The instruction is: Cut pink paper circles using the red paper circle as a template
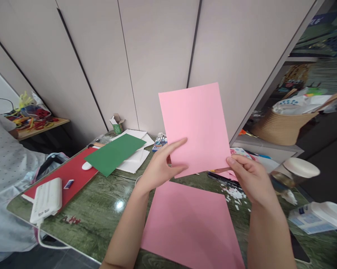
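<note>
A pink sheet of paper (196, 123) is held up, slightly tilted, above the green table. My left hand (160, 164) grips its lower left edge, with thumb and forefinger spread across the front and the other fingers hidden or partly hidden behind. At the lower right corner, my right hand (245, 173) pinches the paper between thumb and fingers. Below both hands, a larger pink sheet (191, 224) lies flat on the table near the front edge.
Left on the table (107, 209) are a green sheet (116, 153) over white papers, a red sheet (81, 179) and a white power bank (48, 200). White paper scraps (234, 192) and a white tub (317, 216) are right. A person (6, 179) stands at far left.
</note>
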Action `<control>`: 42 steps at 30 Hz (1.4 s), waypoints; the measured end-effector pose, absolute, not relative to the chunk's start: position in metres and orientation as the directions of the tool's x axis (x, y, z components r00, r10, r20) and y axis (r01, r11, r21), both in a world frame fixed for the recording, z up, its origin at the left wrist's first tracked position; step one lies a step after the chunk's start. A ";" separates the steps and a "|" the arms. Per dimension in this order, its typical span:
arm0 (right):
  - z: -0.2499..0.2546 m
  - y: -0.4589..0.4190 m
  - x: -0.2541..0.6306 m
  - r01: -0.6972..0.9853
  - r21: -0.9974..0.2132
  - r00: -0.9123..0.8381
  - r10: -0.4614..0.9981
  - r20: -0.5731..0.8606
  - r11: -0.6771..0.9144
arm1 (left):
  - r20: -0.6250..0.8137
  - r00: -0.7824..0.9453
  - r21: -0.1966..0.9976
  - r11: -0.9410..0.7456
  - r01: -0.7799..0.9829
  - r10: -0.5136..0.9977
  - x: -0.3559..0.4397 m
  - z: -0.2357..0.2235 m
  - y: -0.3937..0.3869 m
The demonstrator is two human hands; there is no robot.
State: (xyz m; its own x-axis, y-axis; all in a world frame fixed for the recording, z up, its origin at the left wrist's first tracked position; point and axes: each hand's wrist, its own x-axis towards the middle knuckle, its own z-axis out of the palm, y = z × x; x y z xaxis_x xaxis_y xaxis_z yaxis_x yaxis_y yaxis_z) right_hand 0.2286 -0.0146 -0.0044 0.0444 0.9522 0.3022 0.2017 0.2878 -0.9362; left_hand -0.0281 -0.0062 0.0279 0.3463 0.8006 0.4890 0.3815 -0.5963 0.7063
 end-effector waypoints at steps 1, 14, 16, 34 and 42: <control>-0.006 -0.014 0.230 0.197 -0.938 0.048 0.953 0.298 0.284 | 0.488 0.347 0.706 -0.596 0.382 0.801 -0.028 0.028 -0.006; -0.005 -0.015 0.228 0.046 -0.956 0.040 0.956 0.292 0.290 | 0.496 0.320 0.736 -0.587 0.338 0.807 -0.029 0.026 -0.004; -0.003 -0.017 0.228 0.012 -0.958 -0.015 0.958 0.287 0.288 | 0.500 0.323 0.737 -0.590 0.328 0.804 -0.030 0.027 -0.003; -0.006 -0.021 0.217 0.216 -0.934 0.174 0.931 0.322 0.283 | 0.478 0.453 0.762 -0.612 0.212 0.753 -0.029 0.025 -0.002; 0.002 -0.024 0.211 0.100 -0.962 -0.081 0.966 0.246 0.253 | 0.487 0.453 0.749 -0.624 0.222 0.746 -0.032 0.024 0.003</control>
